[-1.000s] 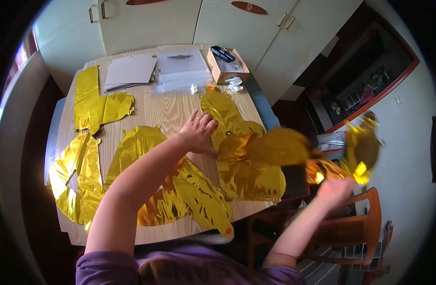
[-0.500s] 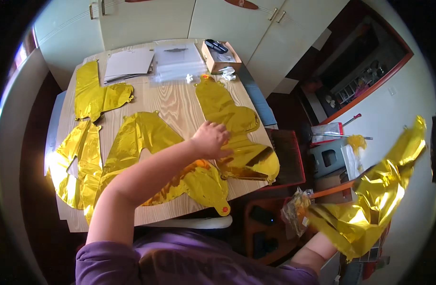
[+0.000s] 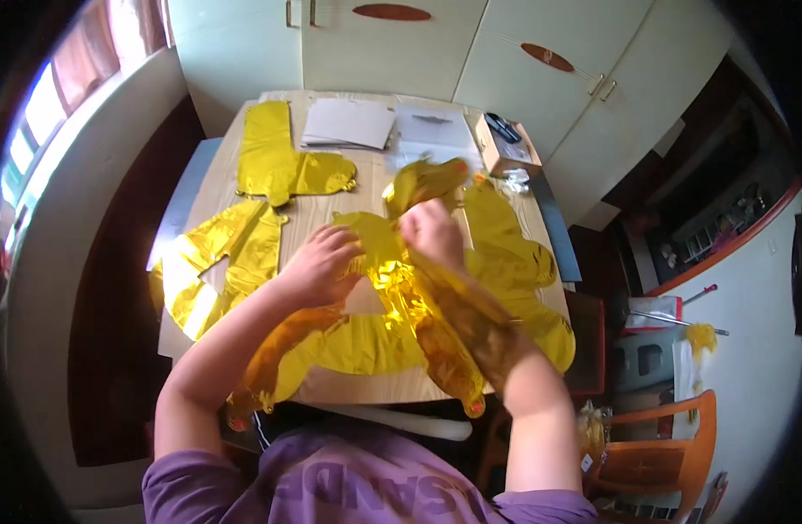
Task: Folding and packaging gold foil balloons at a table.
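Flat gold foil balloons, uninflated and cut in letter-like shapes, lie over the wooden table. My right hand (image 3: 434, 231) is closed on a crumpled gold foil balloon (image 3: 401, 293), whose upper end folds above the fist, blurred. Its lower part runs down between my forearms and past the right one toward the table's near edge. Curled at that foil's left side are the fingers of my left hand (image 3: 322, 266), seemingly gripping its edge. An L-shaped foil balloon (image 3: 268, 157) rests at the far left, a triangular-looking one (image 3: 252, 249) below it, and a bumpy-edged one (image 3: 510, 253) at the right.
Along the table's far side are a stack of grey-white sheets (image 3: 349, 122), clear plastic sleeves (image 3: 436, 135) and a small wooden box (image 3: 510, 153) with black items. Small white pieces (image 3: 516, 182) lie beside the box. A wooden chair (image 3: 650, 454) stands at the right, near pale cabinets (image 3: 383, 52).
My right hand has brought the gold foil balloon from off at the right to over the table. My left hand has moved back to its edge. The head view has shifted left.
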`<action>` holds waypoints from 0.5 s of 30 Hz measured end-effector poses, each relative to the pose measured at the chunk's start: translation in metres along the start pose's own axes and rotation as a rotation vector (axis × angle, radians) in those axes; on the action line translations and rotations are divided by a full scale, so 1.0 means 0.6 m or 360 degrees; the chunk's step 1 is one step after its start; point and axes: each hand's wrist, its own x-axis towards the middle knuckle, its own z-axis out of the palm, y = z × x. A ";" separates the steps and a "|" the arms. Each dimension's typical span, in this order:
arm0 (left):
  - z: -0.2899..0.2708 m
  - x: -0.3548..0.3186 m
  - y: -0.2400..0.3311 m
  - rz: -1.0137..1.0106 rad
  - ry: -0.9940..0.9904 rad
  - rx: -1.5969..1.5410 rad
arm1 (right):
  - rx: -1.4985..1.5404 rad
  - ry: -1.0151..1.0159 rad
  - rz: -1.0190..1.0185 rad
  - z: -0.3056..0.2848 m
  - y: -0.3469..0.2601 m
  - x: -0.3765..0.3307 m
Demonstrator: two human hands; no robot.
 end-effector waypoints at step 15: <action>0.003 -0.122 -0.013 -0.0153 -0.0084 0.0143 | -0.0353 -0.0996 0.0376 0.069 0.005 -0.010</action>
